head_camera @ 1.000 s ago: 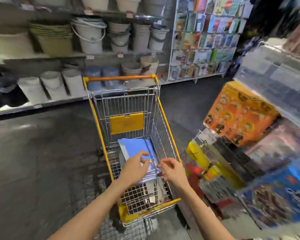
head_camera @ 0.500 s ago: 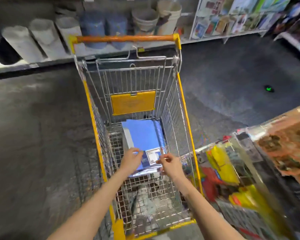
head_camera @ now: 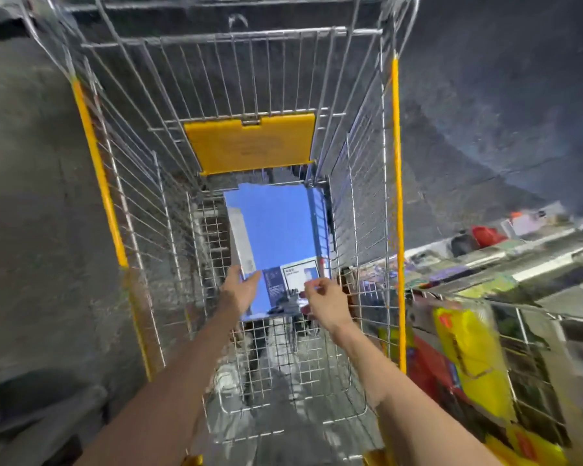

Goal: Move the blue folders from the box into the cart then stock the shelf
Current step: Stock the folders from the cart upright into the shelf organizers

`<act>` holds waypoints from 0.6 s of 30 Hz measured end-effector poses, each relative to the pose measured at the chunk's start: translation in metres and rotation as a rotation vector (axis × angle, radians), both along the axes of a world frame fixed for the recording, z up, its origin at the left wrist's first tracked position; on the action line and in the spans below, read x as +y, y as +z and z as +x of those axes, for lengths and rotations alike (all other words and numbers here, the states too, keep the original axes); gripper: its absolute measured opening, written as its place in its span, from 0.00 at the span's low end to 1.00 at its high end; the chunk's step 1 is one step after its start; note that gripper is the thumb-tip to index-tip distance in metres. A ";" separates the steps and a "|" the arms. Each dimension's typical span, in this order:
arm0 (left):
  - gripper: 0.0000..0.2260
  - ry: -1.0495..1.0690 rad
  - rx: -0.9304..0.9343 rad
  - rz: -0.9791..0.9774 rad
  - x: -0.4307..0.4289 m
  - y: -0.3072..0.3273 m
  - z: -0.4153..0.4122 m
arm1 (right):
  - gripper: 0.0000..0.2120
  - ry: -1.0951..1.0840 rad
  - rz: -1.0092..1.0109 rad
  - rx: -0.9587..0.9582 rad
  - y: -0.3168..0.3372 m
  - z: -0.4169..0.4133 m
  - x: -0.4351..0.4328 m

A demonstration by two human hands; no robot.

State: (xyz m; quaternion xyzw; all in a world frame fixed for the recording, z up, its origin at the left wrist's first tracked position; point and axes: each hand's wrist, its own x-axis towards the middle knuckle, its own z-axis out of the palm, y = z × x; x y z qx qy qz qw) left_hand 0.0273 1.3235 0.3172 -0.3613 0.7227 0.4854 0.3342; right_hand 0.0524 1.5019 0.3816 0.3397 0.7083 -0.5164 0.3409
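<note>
Blue folders sit in the cart, centre of the head view, just below the yellow flap | your left hand grips their lower-left edge | your right hand pinches the lower-right corner, by the label

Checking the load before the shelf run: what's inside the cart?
Blue folders sit low in the cart, toward its far end, with the left hand and right hand holding their near edge. Anything beneath them is covered, so I cannot tell.
</note>
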 end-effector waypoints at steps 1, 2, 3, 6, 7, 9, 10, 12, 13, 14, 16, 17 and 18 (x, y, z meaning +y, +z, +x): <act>0.18 0.017 -0.003 -0.019 0.000 -0.011 -0.003 | 0.14 0.009 0.005 -0.018 -0.009 0.000 0.000; 0.13 0.026 -0.010 -0.048 0.000 -0.021 -0.005 | 0.14 0.016 0.008 -0.029 -0.016 0.001 0.000; 0.12 0.040 -0.001 -0.080 0.000 -0.032 -0.005 | 0.13 0.020 0.012 -0.037 -0.021 0.002 0.000; 0.16 0.071 0.021 -0.139 0.005 -0.046 -0.007 | 0.12 0.032 0.028 -0.056 -0.034 0.002 -0.002; 0.16 0.101 0.026 -0.129 0.008 -0.049 -0.008 | 0.11 0.035 0.030 -0.054 -0.036 0.001 -0.002; 0.13 0.189 0.033 -0.020 0.017 -0.047 -0.010 | 0.07 0.038 0.040 -0.049 -0.041 -0.003 -0.004; 0.16 0.221 0.040 0.029 0.022 -0.047 -0.009 | 0.05 0.038 0.050 -0.041 -0.042 -0.005 -0.004; 0.22 0.237 0.080 0.053 0.030 -0.044 -0.010 | 0.03 0.033 0.065 -0.014 -0.044 -0.013 -0.007; 0.23 0.255 0.096 0.051 0.032 -0.041 -0.011 | 0.03 0.028 0.064 -0.002 -0.043 -0.017 -0.008; 0.23 0.282 0.099 0.045 0.033 -0.040 -0.012 | 0.03 0.030 0.061 0.016 -0.042 -0.021 -0.008; 0.22 0.292 0.099 0.019 0.030 -0.040 -0.017 | 0.04 0.031 0.057 0.046 -0.039 -0.028 -0.007; 0.22 0.257 0.111 0.006 0.027 -0.042 -0.018 | 0.04 0.026 0.054 0.051 -0.039 -0.030 -0.007; 0.22 0.234 0.097 0.016 0.025 -0.044 -0.019 | 0.04 0.022 0.061 0.047 -0.040 -0.031 -0.006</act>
